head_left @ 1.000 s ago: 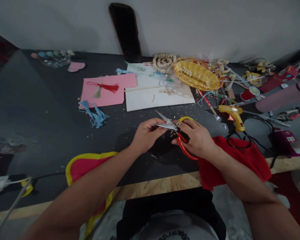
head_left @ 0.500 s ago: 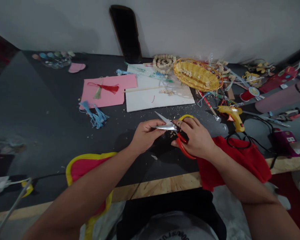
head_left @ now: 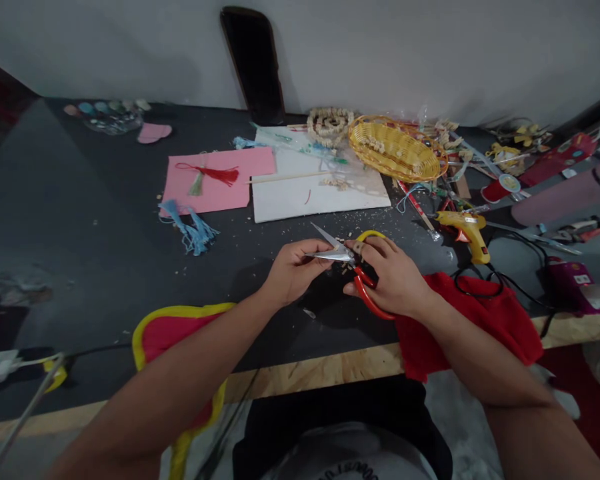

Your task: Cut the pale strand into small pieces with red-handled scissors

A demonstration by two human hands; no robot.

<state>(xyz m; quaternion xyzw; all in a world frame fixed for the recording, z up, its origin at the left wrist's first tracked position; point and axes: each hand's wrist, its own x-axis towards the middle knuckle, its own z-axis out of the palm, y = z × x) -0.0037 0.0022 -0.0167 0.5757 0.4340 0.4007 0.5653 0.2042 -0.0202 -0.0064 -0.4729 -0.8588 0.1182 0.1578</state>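
Note:
My right hand (head_left: 393, 277) is wrapped round the red and yellow handles of the scissors (head_left: 373, 300), whose blades are spread and point left. My left hand (head_left: 297, 270) is closed in a pinch at the blades; whatever lies between its fingertips is too small to make out. Small pale bits lie on the dark tabletop (head_left: 240, 267) around the blades. Beyond the hands is a white board (head_left: 280, 203) with a thin stick (head_left: 290, 177) on it. To its left, a red tassel (head_left: 223, 175) and a pale green tassel (head_left: 196, 185) rest on pink card (head_left: 175, 177).
A yellow wicker basket (head_left: 397, 150) and a yellow glue gun (head_left: 465, 233) stand to the right, near a red thread spool (head_left: 500, 189). Red cloth (head_left: 475, 320) lies under my right forearm. Blue tassels (head_left: 193, 230) are at the left; a phone (head_left: 255, 63) leans on the wall.

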